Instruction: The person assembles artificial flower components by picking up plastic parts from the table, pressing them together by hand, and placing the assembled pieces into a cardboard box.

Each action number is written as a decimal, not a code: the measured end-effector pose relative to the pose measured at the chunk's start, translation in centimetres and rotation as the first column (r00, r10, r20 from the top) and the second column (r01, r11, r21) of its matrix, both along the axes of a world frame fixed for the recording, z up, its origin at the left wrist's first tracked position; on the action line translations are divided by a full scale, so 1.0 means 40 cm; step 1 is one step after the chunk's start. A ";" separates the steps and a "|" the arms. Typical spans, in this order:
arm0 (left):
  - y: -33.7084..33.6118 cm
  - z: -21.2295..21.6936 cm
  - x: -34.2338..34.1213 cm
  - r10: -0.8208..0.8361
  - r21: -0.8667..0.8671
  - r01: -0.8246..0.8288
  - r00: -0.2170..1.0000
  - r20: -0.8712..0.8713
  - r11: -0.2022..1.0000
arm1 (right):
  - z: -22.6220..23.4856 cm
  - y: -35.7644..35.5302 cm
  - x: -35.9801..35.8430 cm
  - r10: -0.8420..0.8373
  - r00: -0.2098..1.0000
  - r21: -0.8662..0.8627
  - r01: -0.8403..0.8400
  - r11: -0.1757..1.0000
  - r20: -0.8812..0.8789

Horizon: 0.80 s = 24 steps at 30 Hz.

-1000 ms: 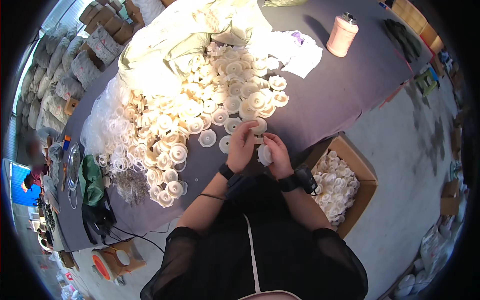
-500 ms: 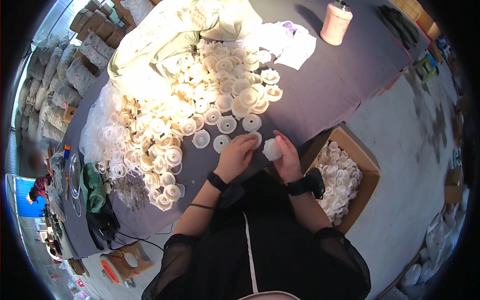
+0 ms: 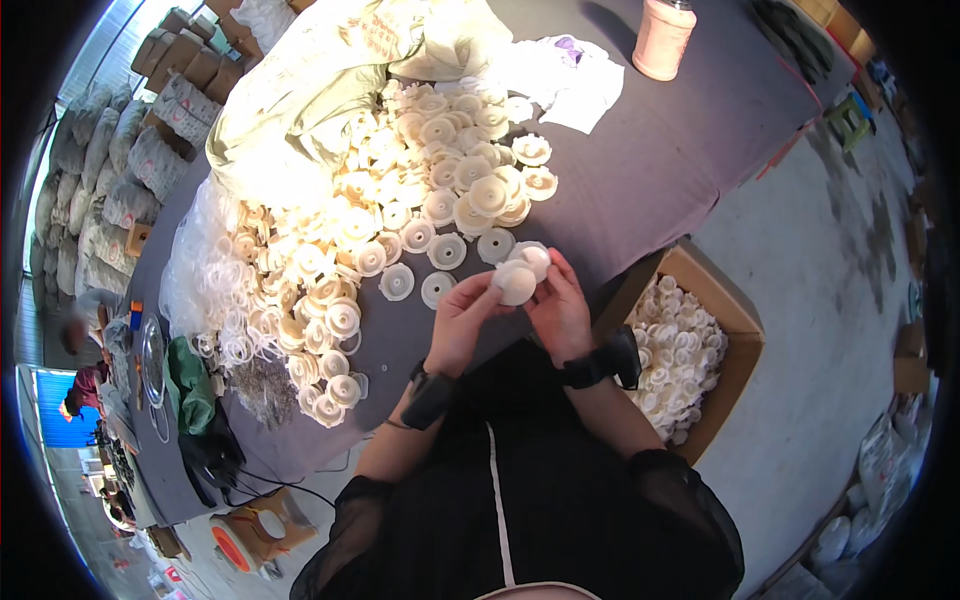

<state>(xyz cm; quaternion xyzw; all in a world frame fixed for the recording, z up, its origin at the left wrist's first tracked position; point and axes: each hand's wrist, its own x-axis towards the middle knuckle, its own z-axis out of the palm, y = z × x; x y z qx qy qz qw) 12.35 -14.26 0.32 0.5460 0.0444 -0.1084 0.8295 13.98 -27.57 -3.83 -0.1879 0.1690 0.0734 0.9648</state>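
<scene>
Over the near edge of the table, my two hands are held close together. Between the fingers of my left hand (image 3: 462,318) is a white round plastic part (image 3: 515,284), its face tilted up. My right hand (image 3: 562,312) pinches a second round plastic part (image 3: 536,258), just behind the first; the two overlap, and I cannot tell if they touch. Several similar discs with a centre hole lie singly on the cloth ahead, one of them a flat disc (image 3: 437,290) beside my left hand. Beyond spreads a large pile of cream-white parts (image 3: 330,270).
A cardboard box (image 3: 735,385) full of white parts stands right of my right forearm. Thin white rings (image 3: 235,330) and a heap of small metal pieces (image 3: 262,385) lie at the left. A sack (image 3: 290,130), a white bag (image 3: 585,90) and a pink bottle (image 3: 663,40) sit farther back.
My left hand has picked up a disc from the cloth and brought it to the right, against or in front of the part in my right hand. The right hand has moved slightly.
</scene>
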 end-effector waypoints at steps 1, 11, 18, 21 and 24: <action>-0.010 0.006 -0.001 -0.004 0.002 0.004 1.000 -0.002 1.000 | -0.011 0.003 0.002 -0.004 1.000 0.002 0.004 1.000 -0.002; 0.030 0.017 0.168 -0.284 0.718 -0.681 0.666 0.690 0.145 | -0.024 0.000 0.035 0.276 0.929 0.463 -0.137 0.876 -0.247; 0.101 -0.012 0.156 -0.261 0.717 -0.621 0.670 0.695 0.316 | -0.014 -0.004 0.048 0.338 0.940 0.463 -0.278 0.842 -0.051; 0.110 -0.006 0.122 0.146 0.547 -0.277 0.952 0.270 0.790 | -0.012 0.007 0.048 0.345 0.938 0.256 -0.327 0.909 -0.025; 0.122 0.008 0.108 0.206 0.192 -0.223 0.973 0.107 0.956 | -0.004 0.027 0.036 0.276 0.961 -0.024 -0.277 0.961 -0.007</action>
